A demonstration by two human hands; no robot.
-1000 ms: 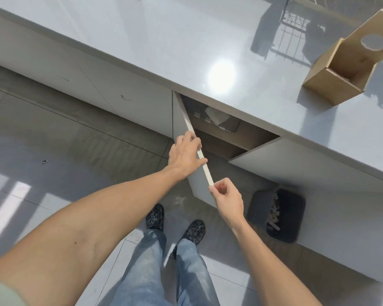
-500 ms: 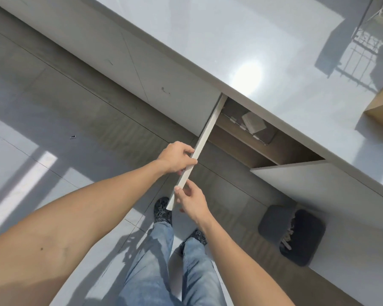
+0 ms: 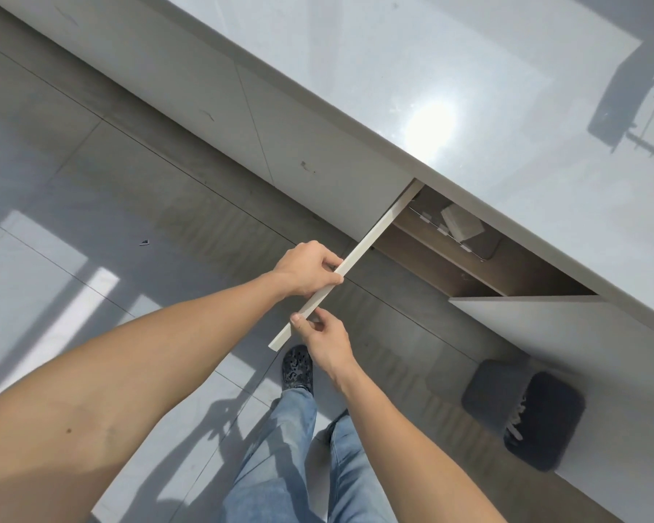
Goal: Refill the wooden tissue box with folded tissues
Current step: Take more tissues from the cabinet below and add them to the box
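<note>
A white cabinet door [image 3: 370, 241] under the grey counter [image 3: 469, 88] stands swung wide, seen edge-on. My left hand [image 3: 306, 268] grips its top edge near the middle. My right hand [image 3: 323, 334] pinches the same edge closer to the free corner. Inside the cabinet, a white pack of folded tissues [image 3: 461, 222] lies on a clear tray on the upper wooden shelf. The wooden tissue box is out of view.
A second white door [image 3: 544, 315] to the right also hangs ajar. A dark bin [image 3: 525, 413] with scraps stands on the tiled floor below it. My legs and shoes are directly beneath the hands. A wire rack's shadow falls on the counter's far right.
The left cabinet door has swung further out with both hands on its edge. My view has shifted left, and the wooden tissue box has slid out of the frame at right.
</note>
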